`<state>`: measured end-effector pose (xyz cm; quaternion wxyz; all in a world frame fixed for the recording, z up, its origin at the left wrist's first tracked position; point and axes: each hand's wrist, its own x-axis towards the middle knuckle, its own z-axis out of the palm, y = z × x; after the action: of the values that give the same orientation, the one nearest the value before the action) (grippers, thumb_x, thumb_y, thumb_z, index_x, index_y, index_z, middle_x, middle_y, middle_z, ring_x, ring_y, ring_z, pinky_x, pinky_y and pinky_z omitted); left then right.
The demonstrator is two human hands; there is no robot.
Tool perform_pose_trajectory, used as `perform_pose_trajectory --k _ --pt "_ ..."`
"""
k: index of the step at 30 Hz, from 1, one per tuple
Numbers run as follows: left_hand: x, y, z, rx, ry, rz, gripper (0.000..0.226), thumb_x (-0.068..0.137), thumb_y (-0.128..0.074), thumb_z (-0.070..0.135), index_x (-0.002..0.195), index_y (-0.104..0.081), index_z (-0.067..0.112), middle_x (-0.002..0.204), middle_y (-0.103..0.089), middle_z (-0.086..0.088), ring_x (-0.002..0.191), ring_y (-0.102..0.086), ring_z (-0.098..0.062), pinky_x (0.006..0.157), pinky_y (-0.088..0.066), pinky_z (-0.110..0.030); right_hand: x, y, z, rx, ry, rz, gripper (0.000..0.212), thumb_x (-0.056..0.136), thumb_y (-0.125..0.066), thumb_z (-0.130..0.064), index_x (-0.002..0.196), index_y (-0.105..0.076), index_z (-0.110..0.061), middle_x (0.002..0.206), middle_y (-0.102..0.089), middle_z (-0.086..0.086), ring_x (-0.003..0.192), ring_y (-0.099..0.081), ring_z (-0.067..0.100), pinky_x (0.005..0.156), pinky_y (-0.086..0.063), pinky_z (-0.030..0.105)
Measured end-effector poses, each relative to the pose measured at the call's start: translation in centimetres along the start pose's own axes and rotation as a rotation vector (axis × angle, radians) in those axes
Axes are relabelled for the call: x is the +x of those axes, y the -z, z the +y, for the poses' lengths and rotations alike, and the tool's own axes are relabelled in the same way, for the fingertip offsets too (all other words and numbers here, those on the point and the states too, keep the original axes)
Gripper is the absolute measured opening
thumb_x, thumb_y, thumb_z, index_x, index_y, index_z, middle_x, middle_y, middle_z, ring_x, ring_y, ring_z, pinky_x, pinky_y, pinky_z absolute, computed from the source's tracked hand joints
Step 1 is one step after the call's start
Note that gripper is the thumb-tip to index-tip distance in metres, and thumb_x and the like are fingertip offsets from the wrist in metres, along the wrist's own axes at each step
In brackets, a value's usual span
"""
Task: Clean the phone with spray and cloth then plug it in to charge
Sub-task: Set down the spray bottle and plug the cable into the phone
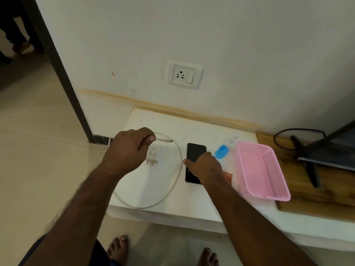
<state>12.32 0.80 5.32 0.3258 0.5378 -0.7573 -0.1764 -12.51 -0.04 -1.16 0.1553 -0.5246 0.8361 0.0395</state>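
A black phone (195, 153) lies flat on the white ledge (165, 121). My right hand (207, 167) lies over its near half, thumb at the left edge; the fingers on the right side are hidden. My left hand (128, 149) pinches the white cable (179, 169) just behind its connector, which points right towards the phone. The cable loops round on the ledge. A white charger plug (153, 154) lies below my left hand. A spray bottle with blue liquid (222, 151) lies right of the phone. A bit of orange cloth (228, 176) shows under my right wrist.
A pink plastic basket (263, 169) stands right of the bottle. A wall socket with a switch (184, 74) is on the wall above the ledge. A wooden board (299, 191) with a dark stand and black cord is at the right. My bare feet are below the ledge.
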Motion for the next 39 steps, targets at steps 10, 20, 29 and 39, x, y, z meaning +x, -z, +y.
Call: perform_pose_trajectory --k 10,20,29,39 --pt "0.6 -0.7 -0.3 -0.109 0.058 -0.008 0.025 0.100 -0.048 0.049 0.090 -0.056 0.027 0.060 -0.054 0.006 0.064 -0.055 -0.007 0.057 -0.039 -0.026 2.0 -1.2 -0.9 -0.047 -0.065 0.009 0.076 0.071 -0.059 -0.078 0.106 -0.055 -0.010 0.093 -0.058 0.006 0.083 -0.053 0.018 0.071 -0.043 0.029" --pt "1.0 -0.7 -0.9 -0.041 0.031 0.051 0.019 0.101 -0.052 0.039 0.094 -0.063 0.025 0.063 -0.061 0.008 0.061 -0.055 -0.010 0.060 -0.038 -0.032 2.1 -0.6 -1.6 0.090 -0.151 -0.078 0.066 0.068 -0.060 -0.072 0.099 -0.054 -0.014 0.093 -0.060 0.005 0.091 -0.059 0.022 0.082 -0.054 0.036" --pt "0.6 -0.9 0.4 -0.197 -0.007 -0.036 0.020 0.098 -0.051 0.050 0.097 -0.062 0.034 0.052 -0.057 0.002 0.058 -0.059 -0.010 0.053 -0.036 -0.013 -1.4 4.9 -0.9 1.170 -0.233 -0.303 0.061 0.065 -0.083 -0.042 0.110 -0.056 -0.010 0.095 -0.072 0.012 0.086 -0.071 0.027 0.069 -0.061 0.042" --pt "0.4 -1.4 2.7 -0.181 -0.227 0.053 0.024 0.092 -0.056 0.047 0.080 -0.070 0.033 0.061 -0.065 0.010 0.063 -0.055 -0.010 0.069 -0.038 -0.020 -5.4 6.9 -0.7 1.993 -0.355 -0.636 0.067 0.067 -0.084 -0.038 0.115 -0.059 0.001 0.098 -0.071 0.022 0.098 -0.068 0.041 0.077 -0.057 0.054"
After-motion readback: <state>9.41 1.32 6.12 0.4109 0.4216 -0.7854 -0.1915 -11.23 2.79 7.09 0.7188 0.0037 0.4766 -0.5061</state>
